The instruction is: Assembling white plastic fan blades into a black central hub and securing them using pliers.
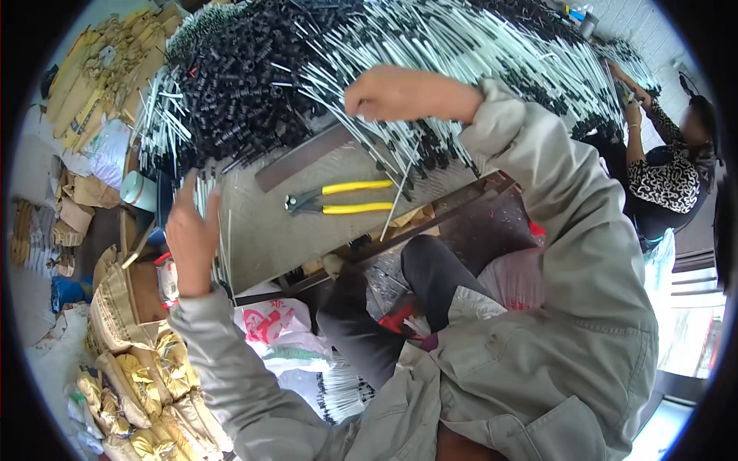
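My left hand [194,240] is at the left edge of the table, its fingers stretched up and its thumb apart. Beside it stands a bundle of thin white rods [222,257], partly behind the hand. Over the front of a large heap of white rods with black ends [453,54], my right hand [392,94] is held with curled fingers; whether a rod is in them is hidden. Between the hands, on the table [265,223], lies a pair of cutting pliers [309,202] with yellow handles. A flat dark metal bar [304,157] lies behind the pliers.
A big pile of black plastic fittings [246,77] covers the table's back left. A cardboard heap [100,69] and brown sacks [146,384] are on the floor at left. Another person [669,169] works at the far right. A wooden rail [453,207] edges the table's front.
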`<state>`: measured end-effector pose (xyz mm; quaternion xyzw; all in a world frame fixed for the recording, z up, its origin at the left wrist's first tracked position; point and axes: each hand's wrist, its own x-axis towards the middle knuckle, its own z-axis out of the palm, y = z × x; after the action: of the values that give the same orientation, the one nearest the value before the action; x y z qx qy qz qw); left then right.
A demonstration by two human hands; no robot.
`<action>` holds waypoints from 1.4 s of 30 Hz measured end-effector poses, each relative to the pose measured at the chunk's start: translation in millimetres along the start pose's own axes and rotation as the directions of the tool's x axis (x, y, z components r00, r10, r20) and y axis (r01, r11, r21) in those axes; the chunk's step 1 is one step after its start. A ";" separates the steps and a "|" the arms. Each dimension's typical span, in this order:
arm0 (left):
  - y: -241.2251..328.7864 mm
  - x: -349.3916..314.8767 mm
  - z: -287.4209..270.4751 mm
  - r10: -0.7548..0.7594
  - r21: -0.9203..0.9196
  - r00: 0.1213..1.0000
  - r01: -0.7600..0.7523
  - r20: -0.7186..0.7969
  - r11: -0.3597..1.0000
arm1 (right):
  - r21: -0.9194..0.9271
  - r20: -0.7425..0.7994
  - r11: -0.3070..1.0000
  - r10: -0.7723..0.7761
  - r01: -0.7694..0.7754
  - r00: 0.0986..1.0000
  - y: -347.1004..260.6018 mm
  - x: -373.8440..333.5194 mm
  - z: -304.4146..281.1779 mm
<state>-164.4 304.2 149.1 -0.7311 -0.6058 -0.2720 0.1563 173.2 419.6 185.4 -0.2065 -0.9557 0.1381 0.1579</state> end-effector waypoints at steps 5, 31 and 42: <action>96.9 -64.5 -39.9 0.093 -0.316 0.840 0.097 0.535 0.944 | -0.345 0.085 0.930 0.164 -0.126 0.983 -15.1 -42.1 41.1; 225.8 -17.8 90.9 -0.325 -0.675 0.894 0.446 0.308 0.588 | -0.294 -0.283 0.949 0.024 -0.110 0.959 -81.9 -186.4 58.6; 211.8 -38.7 50.9 -0.160 -0.684 0.694 0.720 0.702 0.119 | -0.006 -0.566 0.996 0.069 -0.088 0.821 -100.8 -208.3 75.6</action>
<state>47.2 255.6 106.9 -0.4869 -0.5338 -0.4224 -0.5472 290.8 224.9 98.6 -0.2796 -0.8589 0.0618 0.4246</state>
